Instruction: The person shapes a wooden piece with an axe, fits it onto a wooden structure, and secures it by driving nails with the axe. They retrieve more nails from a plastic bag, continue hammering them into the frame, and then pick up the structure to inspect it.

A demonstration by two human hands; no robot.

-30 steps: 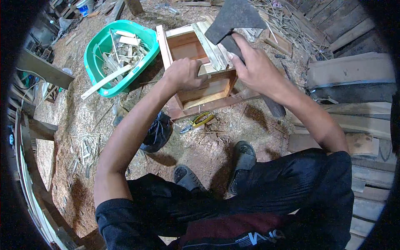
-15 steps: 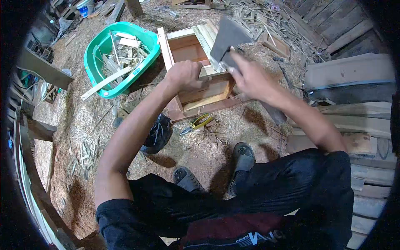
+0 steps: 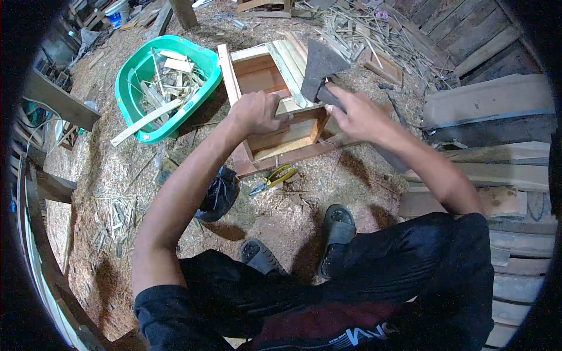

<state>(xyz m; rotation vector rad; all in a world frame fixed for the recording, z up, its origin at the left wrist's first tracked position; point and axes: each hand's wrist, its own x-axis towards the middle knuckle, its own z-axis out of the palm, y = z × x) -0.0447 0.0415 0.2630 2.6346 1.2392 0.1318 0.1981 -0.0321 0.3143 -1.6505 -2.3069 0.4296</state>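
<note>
An open wooden box [image 3: 287, 126] stands on the sawdust-covered ground in front of me. My left hand [image 3: 256, 111] is closed on the box's near top edge, next to pale slats [image 3: 290, 64] lying across the box. My right hand [image 3: 357, 114] grips a hatchet [image 3: 319, 67] just below its dark grey head, which sits low over the slats at the box's right side. The handle runs under my right forearm and comes out behind it.
A green plastic tub [image 3: 161, 82] of wood offcuts sits left of the box. Yellow-handled pliers [image 3: 274, 178] lie on the ground before it, near a black bag [image 3: 218, 196]. Planks [image 3: 497, 111] are stacked on the right; sticks litter the far ground. My sandalled feet [image 3: 336, 225] are below.
The hatchet head has come down from a raised position to just above the slats on the box. My left hand stays closed on the box edge.
</note>
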